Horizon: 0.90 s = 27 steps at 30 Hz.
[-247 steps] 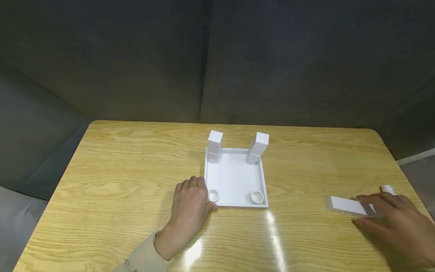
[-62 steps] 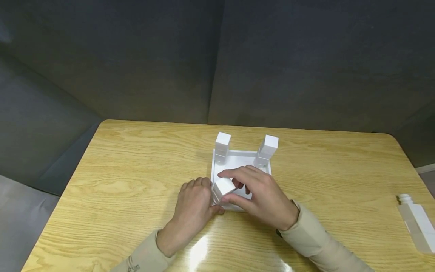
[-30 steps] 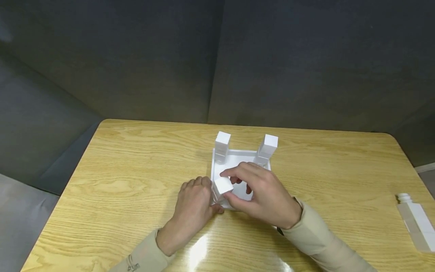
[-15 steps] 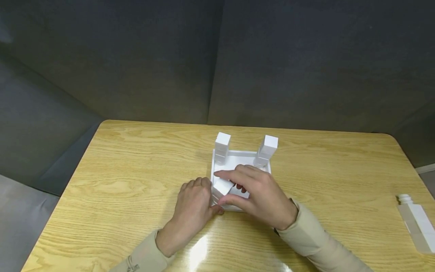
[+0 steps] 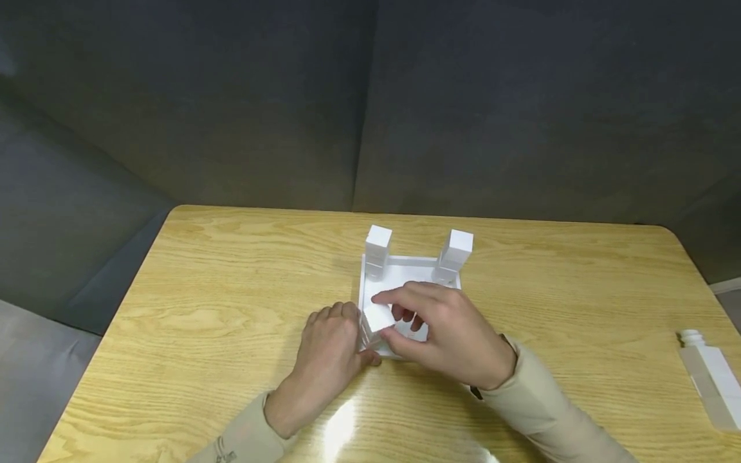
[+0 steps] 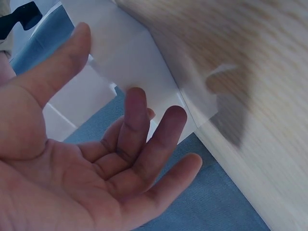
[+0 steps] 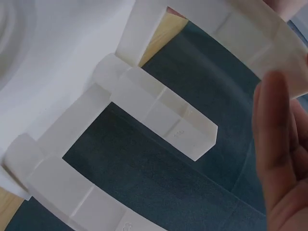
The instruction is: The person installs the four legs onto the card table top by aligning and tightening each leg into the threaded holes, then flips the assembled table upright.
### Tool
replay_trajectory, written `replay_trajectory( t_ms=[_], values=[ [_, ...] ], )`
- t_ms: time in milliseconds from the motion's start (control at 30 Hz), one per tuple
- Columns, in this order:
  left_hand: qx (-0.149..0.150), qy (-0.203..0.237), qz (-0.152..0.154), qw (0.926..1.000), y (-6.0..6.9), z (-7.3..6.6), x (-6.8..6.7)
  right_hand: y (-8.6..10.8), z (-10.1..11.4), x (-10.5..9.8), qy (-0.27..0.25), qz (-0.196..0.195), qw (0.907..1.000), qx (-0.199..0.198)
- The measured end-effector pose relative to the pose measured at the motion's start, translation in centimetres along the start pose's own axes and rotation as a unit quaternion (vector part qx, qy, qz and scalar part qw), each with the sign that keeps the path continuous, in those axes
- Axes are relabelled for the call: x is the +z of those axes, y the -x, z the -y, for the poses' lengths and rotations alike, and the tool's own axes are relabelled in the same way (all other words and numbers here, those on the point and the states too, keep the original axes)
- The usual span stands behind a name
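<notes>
A white square board [image 5: 399,275] with a raised rim lies on the table in the head view. Its near-left corner lies in my left hand [image 5: 326,344], thumb along the front edge and fingers at the left side. Between thumb and index finger, my right hand [image 5: 454,331] pinches a white square leg [image 5: 379,317] standing upright at that corner. Two other white legs, the back-left one [image 5: 378,242] and the back-right one [image 5: 460,245], stand at the far corners. In the right wrist view, a round socket [image 7: 8,26] shows on the board; the head view hides it behind my right hand.
A loose white leg [image 5: 712,379] with a threaded end lies on the wooden table [image 5: 231,283] near its right edge. Dark panels [image 5: 492,116] rise behind the table's far edge.
Since the earliest frame, my right hand has carried a leg from the right side to the board's near-left corner. Lately its fingers shift around the leg, which turns slightly. My left hand stays put.
</notes>
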<state>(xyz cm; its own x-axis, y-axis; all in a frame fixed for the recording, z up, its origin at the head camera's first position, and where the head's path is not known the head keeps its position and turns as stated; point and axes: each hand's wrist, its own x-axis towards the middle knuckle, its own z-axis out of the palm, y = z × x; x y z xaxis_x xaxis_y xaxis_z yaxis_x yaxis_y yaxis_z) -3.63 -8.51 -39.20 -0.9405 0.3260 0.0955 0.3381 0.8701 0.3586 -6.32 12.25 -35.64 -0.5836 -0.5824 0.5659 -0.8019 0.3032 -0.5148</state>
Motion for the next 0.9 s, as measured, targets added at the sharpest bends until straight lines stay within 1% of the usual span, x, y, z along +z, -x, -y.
replay_trajectory(
  t_ms=[100,200,367,500,600,800,900],
  values=[
    [0.003,0.001,-0.003,1.0000,0.1,0.1,0.1,-0.1,0.1,0.2,0.025,-0.008,0.9996,0.006],
    [0.006,0.006,-0.008,0.9999,0.2,0.1,0.1,-0.1,0.2,0.5,0.038,-0.010,0.9992,0.012],
    [0.003,0.005,-0.011,0.9999,0.2,0.1,0.1,-0.2,0.2,0.8,0.024,0.005,0.9996,0.014],
    [0.001,0.006,-0.012,0.9999,0.1,0.0,0.1,-0.2,0.0,0.7,0.024,0.013,0.9996,-0.007],
    [0.005,0.007,-0.011,0.9999,0.1,0.0,0.1,-0.1,0.0,0.5,0.026,0.026,0.9992,-0.013],
    [0.006,0.009,-0.004,0.9999,0.1,0.0,0.0,-0.2,0.2,-0.5,0.025,0.079,0.9966,-0.005],
    [0.003,0.010,0.001,0.9999,0.1,0.0,0.0,-0.2,0.3,-0.6,0.013,0.085,0.9963,0.002]
  ],
)
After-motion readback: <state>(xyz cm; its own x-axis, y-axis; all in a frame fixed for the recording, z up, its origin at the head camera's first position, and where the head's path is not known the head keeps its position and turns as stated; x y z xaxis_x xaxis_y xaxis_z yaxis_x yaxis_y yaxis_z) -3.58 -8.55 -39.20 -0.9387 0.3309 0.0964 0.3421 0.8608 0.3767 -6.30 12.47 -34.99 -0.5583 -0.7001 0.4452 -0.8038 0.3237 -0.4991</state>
